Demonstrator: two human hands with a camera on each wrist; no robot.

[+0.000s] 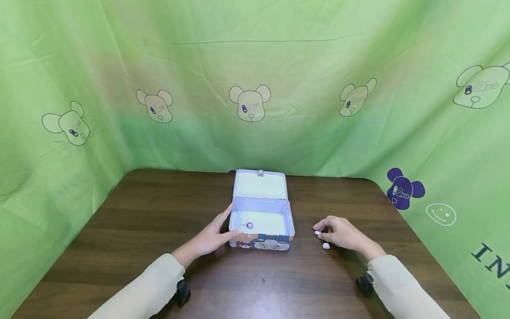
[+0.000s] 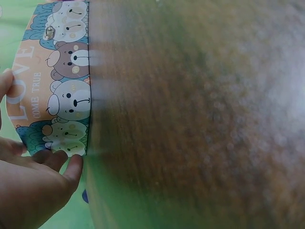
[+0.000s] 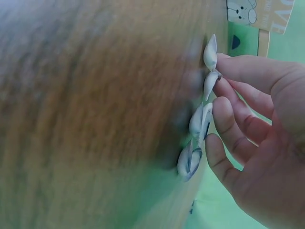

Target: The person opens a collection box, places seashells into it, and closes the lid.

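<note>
A tin box (image 1: pixel 280 243) printed with cartoon bears stands on the table with its lid (image 1: pixel 260 185) raised. My left hand (image 1: pixel 211 237) grips its left side, thumb over the front rim and fingers along the side wall. Inside the box lie a round greyish shell (image 1: pixel 249 225) and a small pale one beside it. To the right of the box, my right hand (image 1: pixel 340 232) pinches a small white seashell (image 3: pixel 211 84) between thumb and fingertips, low over the tabletop. Several more seashells (image 3: pixel 189 161) lie under and beside that hand, one (image 1: pixel 326 246) showing just below it.
The brown wooden table (image 1: pixel 159 199) has its far edge against a green curtain (image 1: pixel 199 66) printed with bear heads. This curtain also hangs along both sides. A black wrist camera (image 1: pixel 182 292) sits on my left wrist, another (image 1: pixel 364 283) on my right.
</note>
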